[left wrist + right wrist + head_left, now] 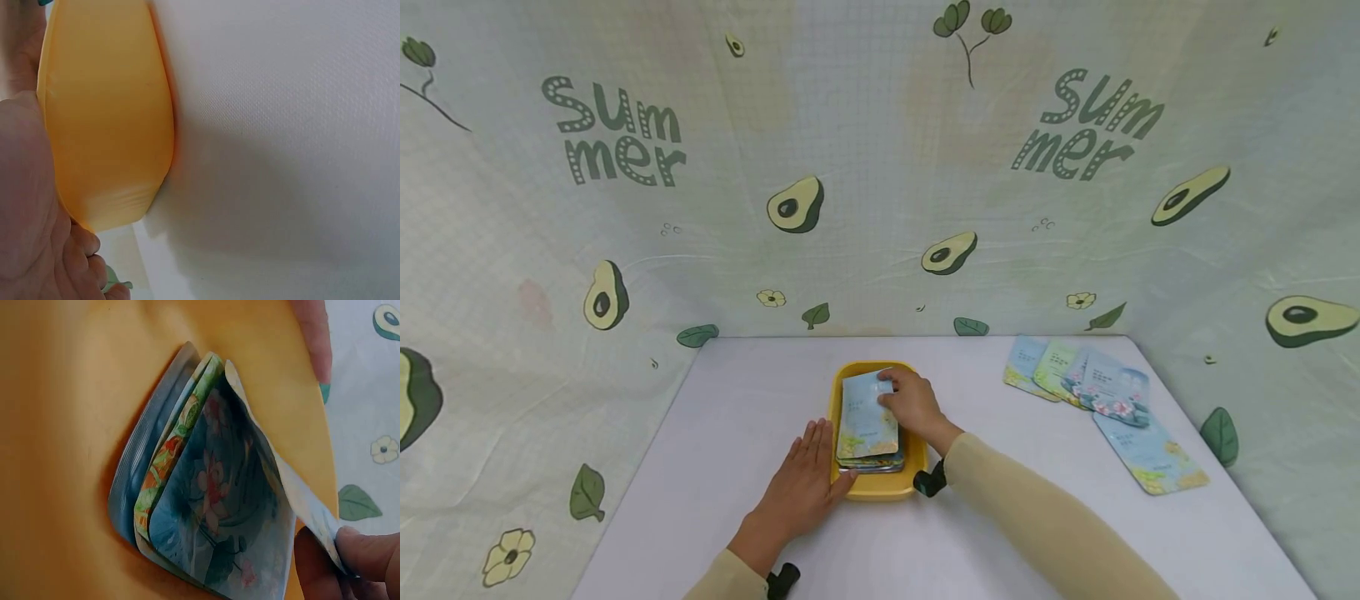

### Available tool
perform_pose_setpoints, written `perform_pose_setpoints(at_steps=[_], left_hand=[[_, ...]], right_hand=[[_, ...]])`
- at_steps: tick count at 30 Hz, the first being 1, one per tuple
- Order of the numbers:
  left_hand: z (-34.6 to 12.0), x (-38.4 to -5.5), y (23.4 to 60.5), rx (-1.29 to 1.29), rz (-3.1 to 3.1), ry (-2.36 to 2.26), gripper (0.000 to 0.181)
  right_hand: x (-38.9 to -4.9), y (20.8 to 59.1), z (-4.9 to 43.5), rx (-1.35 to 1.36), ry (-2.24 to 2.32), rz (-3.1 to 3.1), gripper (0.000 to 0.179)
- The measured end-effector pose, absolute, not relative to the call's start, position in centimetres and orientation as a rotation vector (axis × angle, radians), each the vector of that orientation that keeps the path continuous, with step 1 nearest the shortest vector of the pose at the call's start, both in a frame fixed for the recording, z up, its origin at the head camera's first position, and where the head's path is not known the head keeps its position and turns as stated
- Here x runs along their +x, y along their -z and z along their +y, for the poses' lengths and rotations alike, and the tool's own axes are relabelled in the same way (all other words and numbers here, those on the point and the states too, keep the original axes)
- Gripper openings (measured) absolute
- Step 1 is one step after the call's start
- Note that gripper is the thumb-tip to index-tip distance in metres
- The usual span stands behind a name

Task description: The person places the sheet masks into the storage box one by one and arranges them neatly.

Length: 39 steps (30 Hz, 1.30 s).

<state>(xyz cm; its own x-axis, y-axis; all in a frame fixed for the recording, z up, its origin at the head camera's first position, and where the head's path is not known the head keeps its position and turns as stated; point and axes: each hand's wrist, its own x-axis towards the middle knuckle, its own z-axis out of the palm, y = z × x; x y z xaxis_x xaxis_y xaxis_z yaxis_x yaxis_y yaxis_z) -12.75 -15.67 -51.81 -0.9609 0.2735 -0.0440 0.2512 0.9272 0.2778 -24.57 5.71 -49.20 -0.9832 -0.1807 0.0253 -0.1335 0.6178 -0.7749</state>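
A yellow plastic tray (880,493) stands on the white table with a stack of printed cards (872,468) inside. My right hand (916,404) pinches the upper right edge of the top card (859,421), light blue with a yellow-green lower part. In the right wrist view, that lifted card (306,499) angles away from a lotus-printed card (209,500) beneath it. My left hand (803,483), its fingers extended, rests along the tray's left side. The left wrist view shows the palm (25,194) against the tray's outer wall (109,119).
To the right, several overlapping cards (1060,367) lie fanned on the white table (760,375). One light-blue card (1161,458) extends below them, near the table's right edge. A cloth (865,125) printed with avocados and lettering hangs behind.
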Motion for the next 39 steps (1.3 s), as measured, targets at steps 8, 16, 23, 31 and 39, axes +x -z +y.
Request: perform_pose_setpoints(at_steps=[8, 16, 23, 31, 39], left_hand=[[-15.6, -12.7, 51.7, 0.408, 2.995, -0.419, 0.091], [-15.5, -12.7, 51.7, 0.408, 2.998, -0.426, 0.089], [-15.5, -12.6, 51.6, 0.391, 2.994, -0.433, 0.091], [-15.5, -12.6, 51.9, 0.387, 2.999, -0.423, 0.092], [-15.4, -12.7, 51.9, 0.391, 2.991, -0.451, 0.092]], right_hand=[[-24.8, 48.8, 6.2, -0.328, 1.208, 2.782, 0.047], [-25.1, 48.0, 6.8, -0.248, 1.198, 2.758, 0.05], [-25.2, 47.4, 7.9, -0.168, 1.265, 2.796, 0.04], [-24.7, 47.0, 10.4, -0.123, 1.24, 2.909, 0.035], [-24.0, 48.6, 15.6, -0.189, 0.993, 3.052, 0.044]])
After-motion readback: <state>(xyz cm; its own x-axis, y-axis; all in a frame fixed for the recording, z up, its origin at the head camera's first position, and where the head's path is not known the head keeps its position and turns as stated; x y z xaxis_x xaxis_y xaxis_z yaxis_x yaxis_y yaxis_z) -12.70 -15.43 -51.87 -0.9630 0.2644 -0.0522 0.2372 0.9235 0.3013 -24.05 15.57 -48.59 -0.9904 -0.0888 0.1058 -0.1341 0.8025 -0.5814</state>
